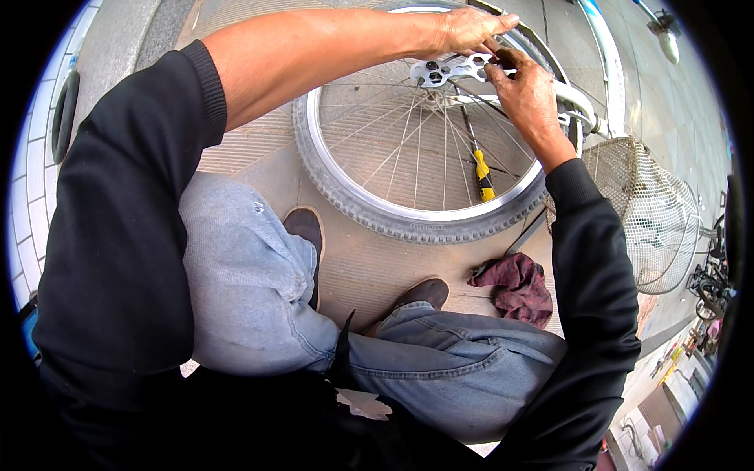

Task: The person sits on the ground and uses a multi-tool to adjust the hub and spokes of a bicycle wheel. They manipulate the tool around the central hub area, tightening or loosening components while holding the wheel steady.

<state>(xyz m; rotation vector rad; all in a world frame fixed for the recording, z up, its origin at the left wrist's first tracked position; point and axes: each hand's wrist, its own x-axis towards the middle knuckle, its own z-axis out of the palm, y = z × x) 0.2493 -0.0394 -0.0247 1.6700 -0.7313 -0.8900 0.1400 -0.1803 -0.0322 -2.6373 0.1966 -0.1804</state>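
Note:
My right hand (528, 93) grips one end of a flat silver multi-hole wrench (462, 71) between thumb and fingers. The wrench's other end lies over the hub of a bicycle wheel (424, 229), which has a silver rim and a knobby grey tyre. At the far side of the wheel, my left hand (473, 30) reaches across, beside the wrench. Its upper fingers are stretched out to the right; the lower ones are partly hidden. A screwdriver (484, 174) with a yellow and black handle shows through the spokes, its shaft pointing toward the hub.
A white bicycle frame (609, 71) and a wire-mesh basket (664, 228) stand to the right. Near my right shoe (424, 292) a dark red crumpled cloth (522, 289) lies on the ribbed paving. Parked bicycles (711, 294) appear at the far right edge.

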